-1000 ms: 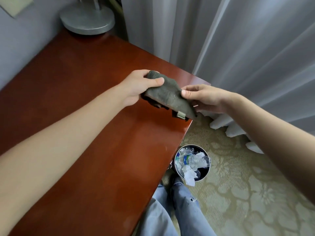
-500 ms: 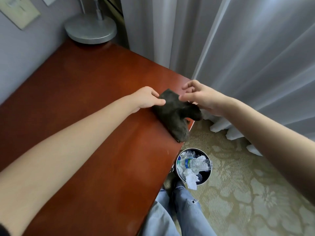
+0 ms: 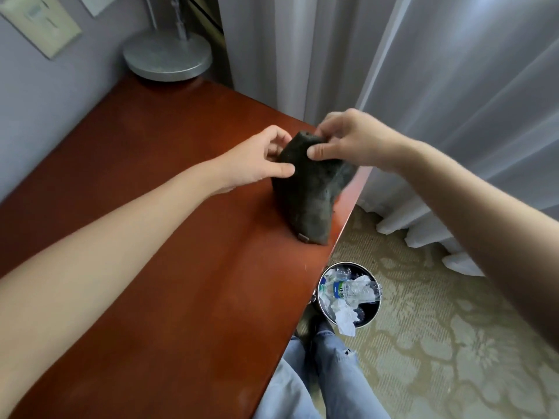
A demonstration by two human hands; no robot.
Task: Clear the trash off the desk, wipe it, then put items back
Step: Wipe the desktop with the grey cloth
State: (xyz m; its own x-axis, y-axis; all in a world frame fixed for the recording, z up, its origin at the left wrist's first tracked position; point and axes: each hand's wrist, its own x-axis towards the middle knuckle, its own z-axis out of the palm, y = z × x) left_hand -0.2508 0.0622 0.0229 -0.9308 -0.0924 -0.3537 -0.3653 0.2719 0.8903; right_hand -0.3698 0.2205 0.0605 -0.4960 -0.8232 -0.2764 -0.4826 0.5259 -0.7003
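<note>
Grey fuzzy cloth [image 3: 308, 195] pinched by both hands, glossy wooden desk [image 3: 169, 267]

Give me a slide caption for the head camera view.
Left hand and right hand pinch a cloth on the desk; a trash-filled bin sits on the floor.

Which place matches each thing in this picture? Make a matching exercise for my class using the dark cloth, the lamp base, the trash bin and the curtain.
Things
1. dark cloth
2. lamp base
3. trash bin
4. curtain

Places
a. on the carpet beside the desk
b. hanging alongside the desk, down to the floor
c. far corner of the desk
d. pinched by left hand and right hand, lower end on the desk

Pairs: 1-d, 2-c, 3-a, 4-b
</note>
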